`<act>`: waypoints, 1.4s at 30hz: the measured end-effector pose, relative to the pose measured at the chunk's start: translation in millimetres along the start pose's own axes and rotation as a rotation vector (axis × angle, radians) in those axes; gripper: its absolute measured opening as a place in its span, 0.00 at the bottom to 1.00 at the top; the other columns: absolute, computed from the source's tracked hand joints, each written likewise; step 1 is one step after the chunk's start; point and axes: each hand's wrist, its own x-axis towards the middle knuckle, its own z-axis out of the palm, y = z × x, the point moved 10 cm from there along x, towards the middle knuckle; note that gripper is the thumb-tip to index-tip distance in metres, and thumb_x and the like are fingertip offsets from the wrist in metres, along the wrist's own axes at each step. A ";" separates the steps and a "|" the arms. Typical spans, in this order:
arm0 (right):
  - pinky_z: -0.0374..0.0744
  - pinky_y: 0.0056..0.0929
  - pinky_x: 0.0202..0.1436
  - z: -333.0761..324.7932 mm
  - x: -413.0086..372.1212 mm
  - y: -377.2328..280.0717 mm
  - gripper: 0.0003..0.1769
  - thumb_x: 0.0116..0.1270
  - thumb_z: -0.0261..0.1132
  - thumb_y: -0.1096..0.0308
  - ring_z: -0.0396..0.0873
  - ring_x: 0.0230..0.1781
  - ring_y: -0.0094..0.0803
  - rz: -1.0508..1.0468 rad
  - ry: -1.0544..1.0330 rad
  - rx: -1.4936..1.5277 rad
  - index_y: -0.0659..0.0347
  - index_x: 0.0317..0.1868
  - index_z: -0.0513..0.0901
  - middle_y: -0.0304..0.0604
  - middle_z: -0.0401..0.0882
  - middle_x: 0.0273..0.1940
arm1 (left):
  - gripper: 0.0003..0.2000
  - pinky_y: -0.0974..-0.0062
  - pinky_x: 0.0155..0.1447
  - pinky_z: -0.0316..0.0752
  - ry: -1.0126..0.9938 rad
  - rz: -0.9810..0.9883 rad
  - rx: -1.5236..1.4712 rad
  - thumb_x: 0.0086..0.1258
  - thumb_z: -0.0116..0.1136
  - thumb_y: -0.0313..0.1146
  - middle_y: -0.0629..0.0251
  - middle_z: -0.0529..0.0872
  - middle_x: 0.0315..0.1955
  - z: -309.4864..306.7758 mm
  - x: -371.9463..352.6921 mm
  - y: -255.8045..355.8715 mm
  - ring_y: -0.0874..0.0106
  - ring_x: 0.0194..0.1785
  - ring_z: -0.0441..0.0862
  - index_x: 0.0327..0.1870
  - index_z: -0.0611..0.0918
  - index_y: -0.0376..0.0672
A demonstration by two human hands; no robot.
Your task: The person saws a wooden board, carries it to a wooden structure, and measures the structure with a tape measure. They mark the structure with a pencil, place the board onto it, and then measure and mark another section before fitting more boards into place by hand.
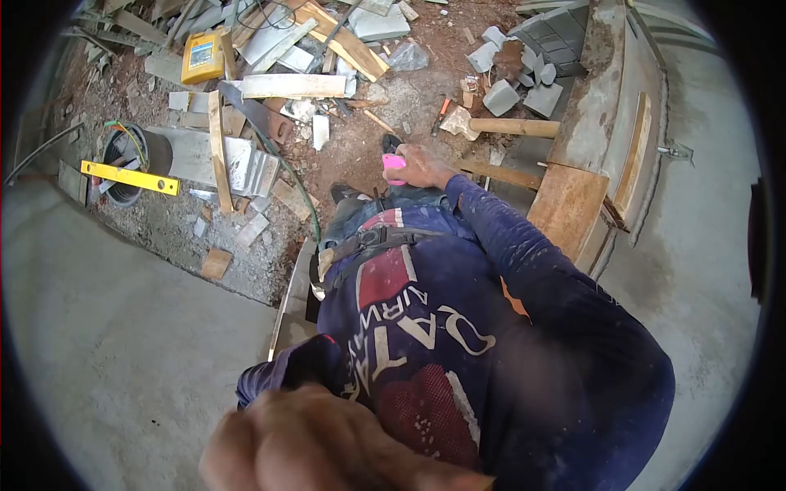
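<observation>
My right hand (424, 168) is closed around a small bright pink object (395, 168), whose kind I cannot make out. It is held low in front of my legs, above my shoes. Very near the camera, my left hand (315, 446) shows large and blurred at the bottom edge. Its knuckles are bent, but the fingertips are cut off by the frame, so whatever it touches is hidden. A belt with a dark buckle (373, 237) crosses my waist over a stained blue shirt (426, 327).
A yellow spirit level (129, 177) lies across a black bucket (155, 155) at left. Rubble, wood offcuts and a yellow container (205, 57) cover the ground ahead. A long-handled hammer (508, 127) and a wooden board (567, 213) lie right, beside a concrete edge. A green hose (286, 168) runs nearby.
</observation>
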 end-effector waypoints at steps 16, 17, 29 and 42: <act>0.73 0.45 0.63 7.8 -15.8 1.9 0.46 0.55 0.66 0.38 0.76 0.59 0.57 0.064 -0.035 -0.009 0.71 0.61 0.75 0.67 0.77 0.57 | 0.21 0.88 0.25 0.63 0.003 0.182 0.531 0.83 0.41 0.44 0.76 0.69 0.22 2.3 -23.7 3.9 0.86 0.21 0.63 0.27 0.68 0.41; 0.73 0.45 0.63 12.0 -16.4 3.4 0.46 0.55 0.66 0.38 0.76 0.59 0.57 0.068 -0.065 -0.013 0.71 0.62 0.74 0.67 0.77 0.57 | 0.21 0.88 0.25 0.63 0.005 0.177 0.531 0.83 0.41 0.44 0.76 0.69 0.22 7.5 -19.1 -0.3 0.86 0.21 0.63 0.27 0.68 0.41; 0.74 0.45 0.60 15.5 -16.5 -3.8 0.44 0.55 0.66 0.39 0.77 0.57 0.57 0.054 -0.090 -0.004 0.72 0.58 0.76 0.67 0.78 0.55 | 0.22 0.70 0.30 0.68 -0.229 -0.009 0.581 0.82 0.39 0.47 0.62 0.74 0.24 2.4 2.9 8.6 0.72 0.18 0.65 0.31 0.71 0.38; 0.73 0.45 0.62 13.3 -14.3 -1.0 0.47 0.55 0.66 0.37 0.76 0.59 0.56 0.024 -0.062 -0.041 0.72 0.60 0.75 0.66 0.77 0.57 | 0.25 0.81 0.38 0.70 0.055 -0.291 0.365 0.63 0.62 0.55 0.68 0.71 0.33 -11.6 -38.5 -17.1 0.78 0.30 0.70 0.32 0.72 0.38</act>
